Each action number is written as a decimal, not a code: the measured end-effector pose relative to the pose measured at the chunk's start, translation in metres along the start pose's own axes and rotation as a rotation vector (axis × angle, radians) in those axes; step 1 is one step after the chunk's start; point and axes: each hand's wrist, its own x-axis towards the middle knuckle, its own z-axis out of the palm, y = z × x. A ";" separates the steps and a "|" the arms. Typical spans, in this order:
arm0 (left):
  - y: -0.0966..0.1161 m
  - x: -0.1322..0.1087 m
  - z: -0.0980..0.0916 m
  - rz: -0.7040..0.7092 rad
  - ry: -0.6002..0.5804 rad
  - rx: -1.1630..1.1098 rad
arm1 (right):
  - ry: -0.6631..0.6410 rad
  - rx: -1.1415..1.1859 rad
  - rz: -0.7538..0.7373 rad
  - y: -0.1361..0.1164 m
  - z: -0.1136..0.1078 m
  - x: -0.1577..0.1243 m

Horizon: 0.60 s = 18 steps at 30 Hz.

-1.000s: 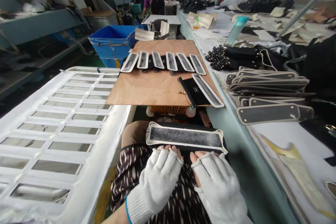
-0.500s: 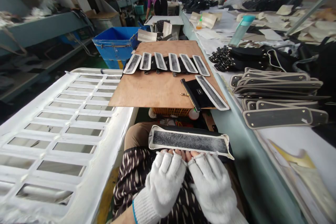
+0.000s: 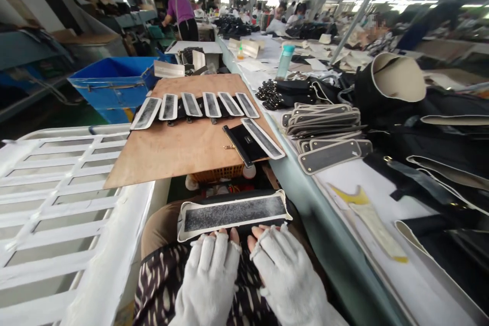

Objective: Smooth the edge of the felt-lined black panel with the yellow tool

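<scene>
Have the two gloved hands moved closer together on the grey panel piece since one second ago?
Yes. The left hand and right hand now sit almost side by side at the near edge of the panel piece; earlier a clear gap separated them along that edge.

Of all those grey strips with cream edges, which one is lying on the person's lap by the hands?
The long strip across the lap, just beyond the fingertips of the left hand and right hand. The others lie on the wooden board or the table.

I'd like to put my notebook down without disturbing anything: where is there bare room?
The near half of the wooden board is bare, below the row of strips. The long table is crowded with stacked strips.
</scene>
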 end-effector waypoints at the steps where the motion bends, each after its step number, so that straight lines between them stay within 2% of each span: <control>1: 0.000 0.004 -0.006 0.006 -0.006 0.017 | -0.027 -0.021 0.035 0.005 -0.013 -0.003; 4: 0.001 0.021 -0.021 0.048 0.035 0.064 | -0.145 -0.147 0.183 0.036 -0.059 -0.017; 6: 0.004 0.037 -0.025 0.090 0.077 0.037 | -0.239 -0.319 0.270 0.068 -0.086 -0.031; 8: 0.010 0.057 -0.025 0.111 0.050 -0.033 | -0.344 -0.505 0.337 0.101 -0.103 -0.044; 10: 0.016 0.077 -0.022 0.094 -0.036 -0.104 | -0.395 -0.640 0.336 0.128 -0.110 -0.054; 12: 0.022 0.095 -0.017 0.061 -0.148 -0.139 | -0.441 -0.714 0.403 0.144 -0.107 -0.058; 15: 0.028 0.114 -0.012 0.033 -0.270 -0.155 | -0.500 -0.730 0.497 0.151 -0.099 -0.057; 18: 0.031 0.122 -0.013 0.033 -0.304 -0.164 | -0.500 -0.690 0.492 0.155 -0.098 -0.057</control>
